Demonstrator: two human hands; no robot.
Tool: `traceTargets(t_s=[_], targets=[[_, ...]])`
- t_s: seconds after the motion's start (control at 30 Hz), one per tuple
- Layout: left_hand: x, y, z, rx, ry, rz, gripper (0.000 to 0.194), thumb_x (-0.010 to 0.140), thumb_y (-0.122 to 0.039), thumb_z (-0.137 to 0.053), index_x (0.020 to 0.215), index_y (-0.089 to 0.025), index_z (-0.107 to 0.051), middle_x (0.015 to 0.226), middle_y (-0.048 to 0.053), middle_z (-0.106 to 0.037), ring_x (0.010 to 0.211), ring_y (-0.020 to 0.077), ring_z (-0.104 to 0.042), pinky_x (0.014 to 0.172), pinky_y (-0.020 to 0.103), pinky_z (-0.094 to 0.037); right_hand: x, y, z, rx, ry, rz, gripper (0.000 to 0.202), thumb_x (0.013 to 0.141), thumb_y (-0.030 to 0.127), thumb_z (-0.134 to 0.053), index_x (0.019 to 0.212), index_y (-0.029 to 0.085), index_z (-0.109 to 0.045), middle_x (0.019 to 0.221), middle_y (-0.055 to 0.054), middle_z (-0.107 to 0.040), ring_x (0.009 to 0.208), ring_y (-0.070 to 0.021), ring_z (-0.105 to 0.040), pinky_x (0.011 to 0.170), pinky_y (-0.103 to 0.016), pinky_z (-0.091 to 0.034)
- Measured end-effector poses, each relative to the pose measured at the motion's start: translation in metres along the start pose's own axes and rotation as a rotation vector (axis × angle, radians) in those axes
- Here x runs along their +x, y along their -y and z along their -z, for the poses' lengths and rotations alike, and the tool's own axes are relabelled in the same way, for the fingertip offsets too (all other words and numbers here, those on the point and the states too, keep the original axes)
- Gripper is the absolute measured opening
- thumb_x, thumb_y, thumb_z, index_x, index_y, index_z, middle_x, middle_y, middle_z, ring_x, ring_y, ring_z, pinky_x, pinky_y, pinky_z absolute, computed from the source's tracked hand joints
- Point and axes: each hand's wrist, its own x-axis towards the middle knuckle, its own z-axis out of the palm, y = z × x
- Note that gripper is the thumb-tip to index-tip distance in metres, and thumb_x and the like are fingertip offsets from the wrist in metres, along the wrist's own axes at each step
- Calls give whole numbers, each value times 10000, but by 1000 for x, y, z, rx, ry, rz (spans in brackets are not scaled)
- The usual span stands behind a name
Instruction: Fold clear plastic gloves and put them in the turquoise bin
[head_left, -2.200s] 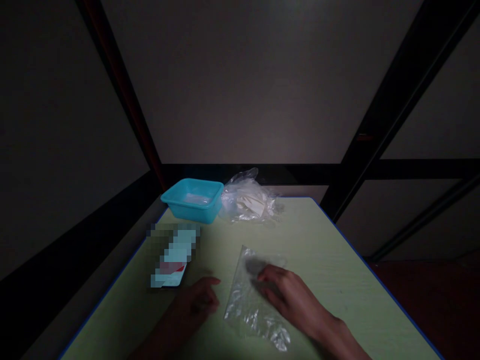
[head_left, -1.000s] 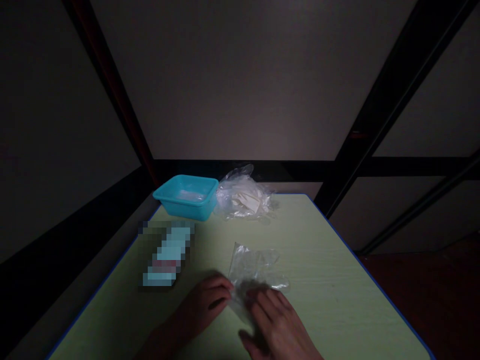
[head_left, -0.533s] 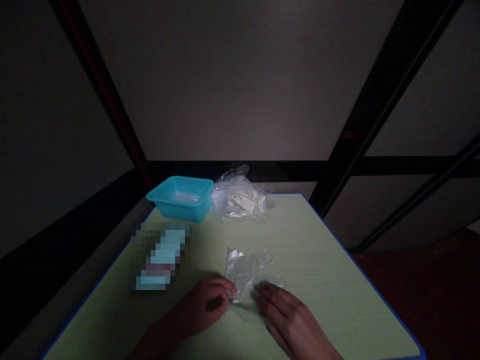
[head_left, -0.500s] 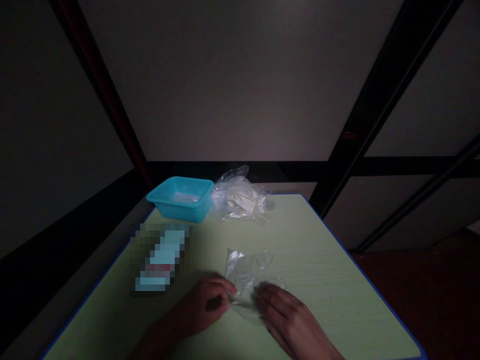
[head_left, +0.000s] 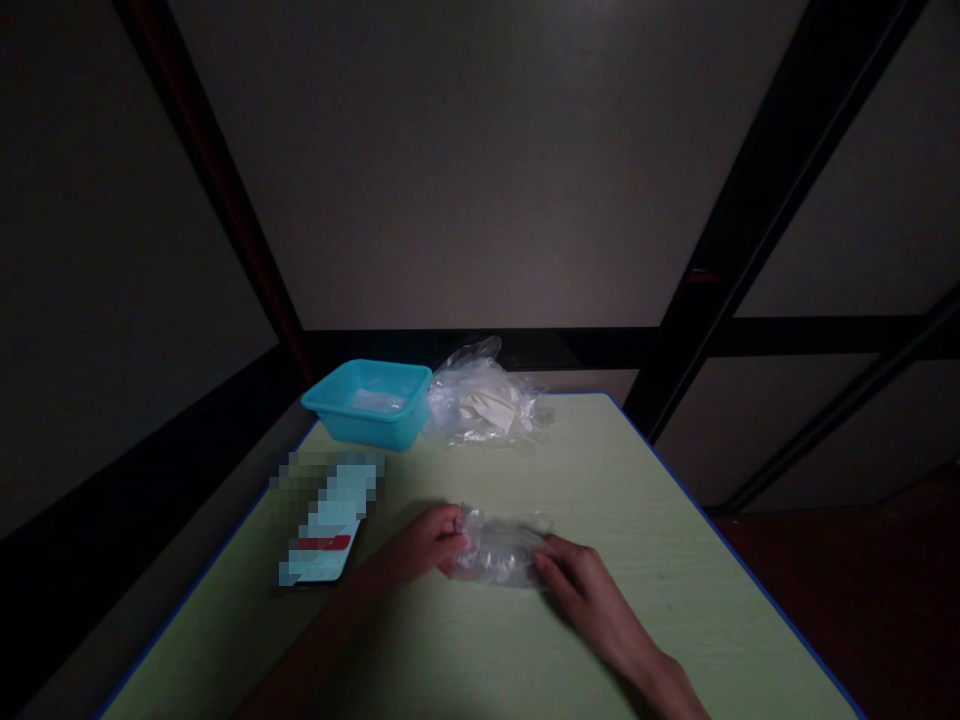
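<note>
A clear plastic bag (head_left: 498, 550) is stretched between my two hands above the near middle of the table. My left hand (head_left: 433, 545) pinches its left end, fingers closed on the film. At the right end, my right hand (head_left: 576, 580) grips the film between thumb and fingers. The bag looks folded into a low, wide strip, with bright glints on its creases. Whether anything lies inside it I cannot tell.
On the pale green table (head_left: 645, 500) a blue basket (head_left: 375, 428) stands at the back left, with clear plastic in it. Beside it lies a crumpled clear bag (head_left: 487, 400) with whitish pieces. A phone (head_left: 330, 525), partly pixelated, lies at the left.
The bag, earlier spread out towards me, is now a narrower strip. My left hand has moved up and closed on its left end; my right hand has shifted up and right with the other end.
</note>
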Motion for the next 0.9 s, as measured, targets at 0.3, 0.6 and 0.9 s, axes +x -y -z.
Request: traceTargets(t_s=[0.3,0.6,0.9], targets=[[26,9,-6,15,-165,128,174,648,-250,-572,640,-185,-410,504,-87,-486,409,99,-514,398,190,-417,21,-22,-11,153,-73,-178,179,763,219,-419,605,168,-488,520,-2,-542,471,-133,-515,461,-226,-366],[20,7,-15,75,-301,117,246,687,-152,-536,901,-208,-429,482,-108,-502,395,129,-550,369,184,-412,11,-19,-6,95,-261,-128,414,764,193,-420,1169,109,-433,708,-33,-618,545,-159,-580,524,-273,-468],[-2,-9,-21,390,-609,-155,346,776,-183,-503,1119,-182,-456,854,38,-660,746,199,-646,701,333,-523,-4,13,5,-198,-286,78,280,811,104,-378,993,151,-586,975,-118,-623,854,-213,-621,762,-351,-526]])
